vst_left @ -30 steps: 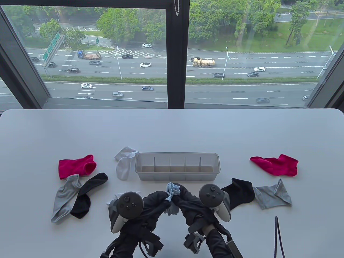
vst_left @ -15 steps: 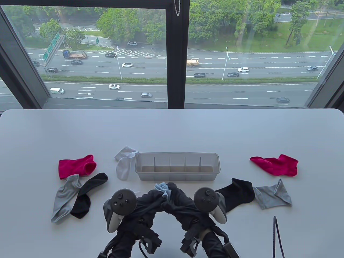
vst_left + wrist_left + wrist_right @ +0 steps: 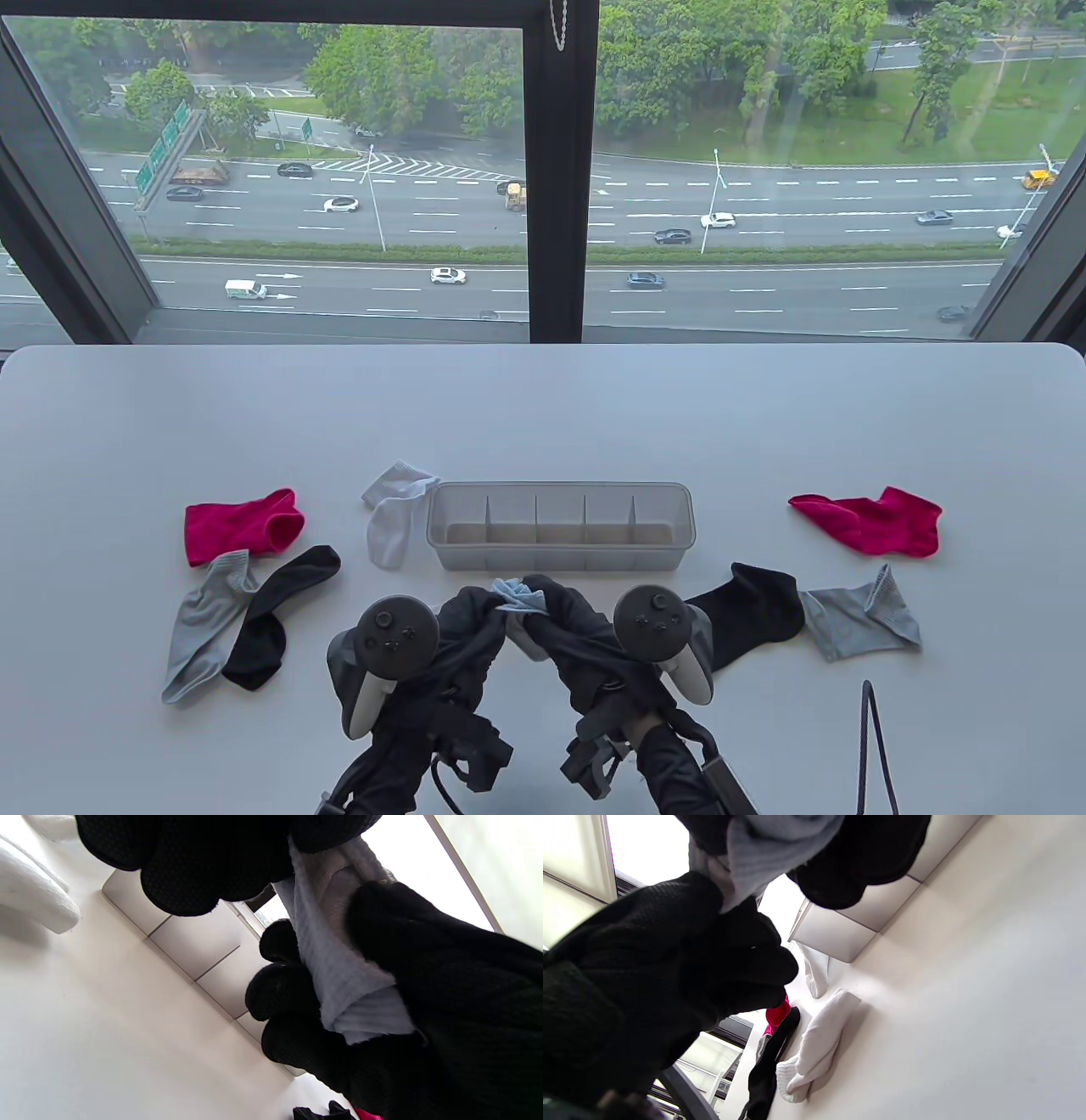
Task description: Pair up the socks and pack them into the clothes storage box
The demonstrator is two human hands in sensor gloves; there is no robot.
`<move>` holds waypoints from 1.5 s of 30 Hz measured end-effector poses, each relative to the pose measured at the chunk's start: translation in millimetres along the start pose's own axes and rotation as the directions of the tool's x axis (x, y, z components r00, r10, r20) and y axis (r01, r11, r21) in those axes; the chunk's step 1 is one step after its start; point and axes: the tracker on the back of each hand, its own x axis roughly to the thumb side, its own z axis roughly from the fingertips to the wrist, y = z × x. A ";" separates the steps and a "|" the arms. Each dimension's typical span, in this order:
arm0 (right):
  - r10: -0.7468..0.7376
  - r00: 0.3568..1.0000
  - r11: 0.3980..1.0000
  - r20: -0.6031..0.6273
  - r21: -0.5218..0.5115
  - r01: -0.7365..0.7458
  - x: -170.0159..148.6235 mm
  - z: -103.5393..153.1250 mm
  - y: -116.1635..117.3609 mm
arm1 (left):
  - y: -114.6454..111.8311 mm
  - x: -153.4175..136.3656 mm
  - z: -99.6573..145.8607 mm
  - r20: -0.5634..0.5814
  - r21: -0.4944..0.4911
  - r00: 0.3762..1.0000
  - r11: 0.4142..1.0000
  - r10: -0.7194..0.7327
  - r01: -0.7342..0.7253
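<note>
Both hands met over a light blue sock just in front of the storage box: the left hand and the right hand each had gloved fingers curled round the bunched fabric, held off the worktop. The right wrist view showed the blue knit pinched between dark fingertips, with the box wall close behind. The clear, divided box lay at 12 o'clock from the hands, its compartments holding nothing. A white sock rested touching the box's left end, at 10 o'clock; another white sock lay under the left hand. Farther out at 9 o'clock, a grey sock and a black sock overlapped below a red sock. At 3 o'clock a second black sock lay beside a grey one, with a second red sock beyond them at 2 o'clock.
</note>
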 end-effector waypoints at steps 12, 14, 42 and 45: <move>0.338 0.938 0.934 0.078 0.094 -0.344 22.8 -1.3 16.3 | 9.9 -7.8 -10.3 0.093 0.064 0.995 0.998 0.021 -0.027; 0.428 0.901 0.893 0.070 0.124 -0.434 21.6 -2.7 17.7 | 5.2 1.8 -8.3 0.184 -0.012 0.982 1.000 0.031 -0.029; 0.334 0.935 0.925 0.122 -0.230 -0.301 21.2 8.9 1.6 | -25.4 -16.8 -5.2 -0.037 -0.269 0.757 0.723 0.652 -0.636; 0.371 0.922 0.902 0.108 -0.278 -0.330 22.1 9.9 -1.9 | -27.9 -12.4 -5.4 -0.028 -0.362 0.781 0.722 0.624 -0.590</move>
